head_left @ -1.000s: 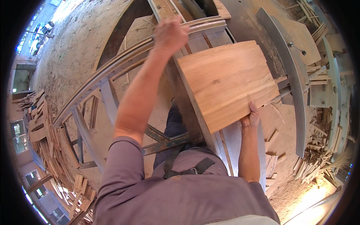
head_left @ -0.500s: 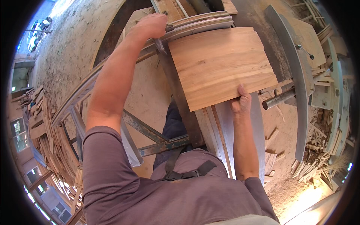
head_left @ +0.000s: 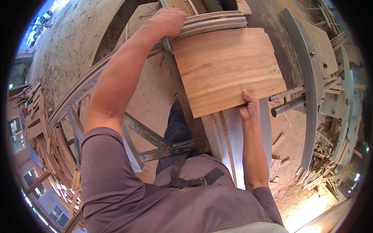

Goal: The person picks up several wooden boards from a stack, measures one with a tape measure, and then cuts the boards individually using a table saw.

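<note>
My R hand (head_left: 250,108) was clamped on the near edge of the wooden board (head_left: 229,72), which lay on the metal tabletop (head_left: 237,134), far edge just beside the rail (head_left: 217,22). My L hand (head_left: 169,19), well apart, was curled at the rail; exact grip hidden, couldn't tell. Step in hand appeared to be alignment w/ same; next move likely req'd steady R-side pressure.

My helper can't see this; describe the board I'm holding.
Find the long rail by the left hand. Below it in view is the wooden board, its near edge in the right hand. Unlike the narrow scraps around, it's one broad, wavy-grained sheet.
</note>
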### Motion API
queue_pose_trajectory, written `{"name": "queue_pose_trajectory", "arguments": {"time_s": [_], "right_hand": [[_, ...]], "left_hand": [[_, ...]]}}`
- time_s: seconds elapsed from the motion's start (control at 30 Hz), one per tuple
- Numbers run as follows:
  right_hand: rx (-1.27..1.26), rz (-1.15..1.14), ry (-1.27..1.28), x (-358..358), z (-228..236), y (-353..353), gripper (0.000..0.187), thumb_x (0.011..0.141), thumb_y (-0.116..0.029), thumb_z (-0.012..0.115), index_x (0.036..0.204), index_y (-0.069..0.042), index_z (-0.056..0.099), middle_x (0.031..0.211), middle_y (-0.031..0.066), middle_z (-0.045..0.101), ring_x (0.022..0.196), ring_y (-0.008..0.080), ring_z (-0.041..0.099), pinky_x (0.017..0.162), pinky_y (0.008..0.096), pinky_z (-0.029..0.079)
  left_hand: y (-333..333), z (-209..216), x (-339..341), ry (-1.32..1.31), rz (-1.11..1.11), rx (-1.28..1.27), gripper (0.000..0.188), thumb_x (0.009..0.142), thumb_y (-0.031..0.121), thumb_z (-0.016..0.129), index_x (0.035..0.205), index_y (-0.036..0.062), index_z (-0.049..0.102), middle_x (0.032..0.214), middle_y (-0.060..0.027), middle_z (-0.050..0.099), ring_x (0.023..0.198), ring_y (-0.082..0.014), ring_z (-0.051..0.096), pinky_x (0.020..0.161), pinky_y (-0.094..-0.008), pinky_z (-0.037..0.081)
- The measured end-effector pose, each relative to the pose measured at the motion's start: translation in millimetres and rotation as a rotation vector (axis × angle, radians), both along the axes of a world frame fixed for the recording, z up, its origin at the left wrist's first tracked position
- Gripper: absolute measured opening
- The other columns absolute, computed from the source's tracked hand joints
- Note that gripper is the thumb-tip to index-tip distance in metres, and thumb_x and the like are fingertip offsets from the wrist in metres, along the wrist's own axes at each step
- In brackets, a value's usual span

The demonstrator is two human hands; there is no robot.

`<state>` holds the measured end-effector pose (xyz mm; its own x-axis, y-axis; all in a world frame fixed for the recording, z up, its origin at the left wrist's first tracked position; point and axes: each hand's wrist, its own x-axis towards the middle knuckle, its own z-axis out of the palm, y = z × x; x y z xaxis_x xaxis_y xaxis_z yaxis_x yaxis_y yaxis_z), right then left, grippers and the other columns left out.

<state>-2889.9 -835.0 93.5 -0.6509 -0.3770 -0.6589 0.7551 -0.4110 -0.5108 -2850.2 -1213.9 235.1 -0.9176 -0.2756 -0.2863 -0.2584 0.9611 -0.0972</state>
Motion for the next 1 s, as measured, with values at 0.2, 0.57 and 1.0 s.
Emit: {"name": "queue_pose_trajectory", "arguments": {"time_s": [0.2,0.57,1.0], "right_hand": [[0.293,0.13,-0.01,-1.3,26.4,-13.9,0.037,0.087,-0.013,0.075,0.119,0.001,0.062,0.107,0.0146,0.068,0.095,0.0282,0.069,0.08,0.0455,0.059],[0.662,0.814,0.141,-28.9,44.7,24.8,0.056,0.087,-0.054,0.072,0.088,0.002,0.064,0.064,0.0173,0.065,0.049,0.0245,0.064,0.042,0.0336,0.051],[1.108,0.954,0.573,-25.0,30.7,25.5,0.046,0.098,-0.04,0.063,0.086,0.004,0.067,0.061,0.0155,0.067,0.049,0.0213,0.065,0.044,0.0315,0.05]], "left_hand": [[-5.8,-14.7,-2.4,0.065,-0.127,-0.066,0.018,0.077,-0.003,0.062,0.089,-0.0024,0.075,0.099,-0.0219,0.072,0.099,-0.037,0.069,0.087,-0.0422,0.056],[-36.6,-33.7,16.7,0.447,0.132,0.418,0.02,0.088,0.014,0.062,0.096,-0.0009,0.071,0.091,-0.0199,0.071,0.089,-0.0343,0.069,0.079,-0.0375,0.052],[-70.5,-122.1,106.4,0.471,0.795,0.143,0.056,0.102,0.054,0.036,0.111,0.014,0.074,0.116,-0.0183,0.07,0.112,-0.043,0.063,0.099,-0.0513,0.047]]}}
